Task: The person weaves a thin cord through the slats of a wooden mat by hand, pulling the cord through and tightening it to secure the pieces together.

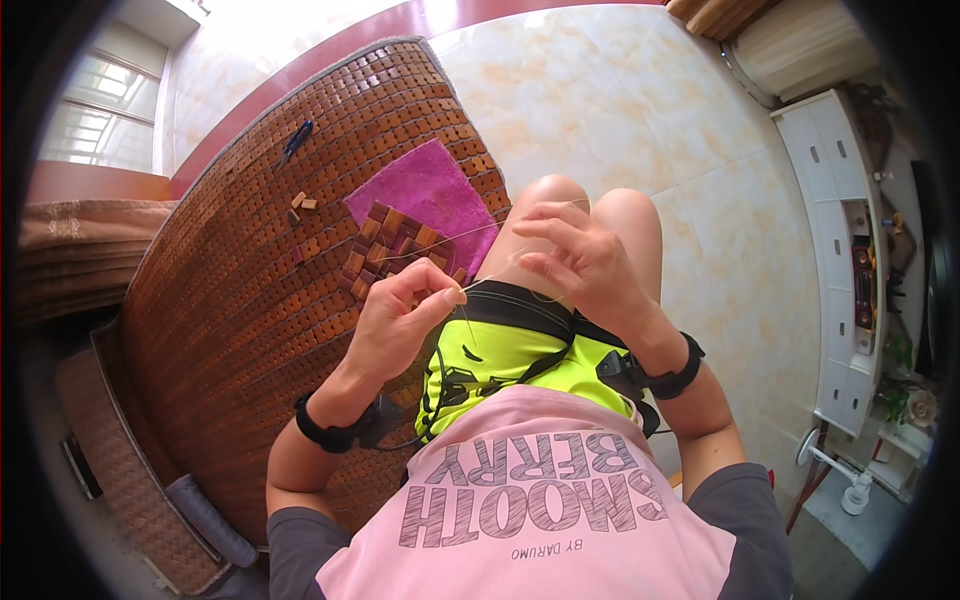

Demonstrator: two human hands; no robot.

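Note:
My left hand [400, 310] is closed, thumb and forefinger pinching a thin pale thread [486, 283] above my lap. That line stretches across to my right hand [580, 258], whose bent fingers hold it near the thumb, with a loose loop beside them. Another stretch of thread runs from my right fingers back toward a mat-like piece of wooden blocks [385, 240] in light and dark brown. This piece lies partly on a magenta cloth [425, 188], left of my knees. Below my left fingertips a thin end hangs over my yellow-green shorts [500, 350].
I sit by a brown tiled seat mat [240, 270]. On it lie a few loose wooden blocks [302, 204] and a dark blue tool [295, 140], perhaps small snips. A white cabinet [828, 250] stands along the right; a white fan-like object [853, 492] is at the lower right.

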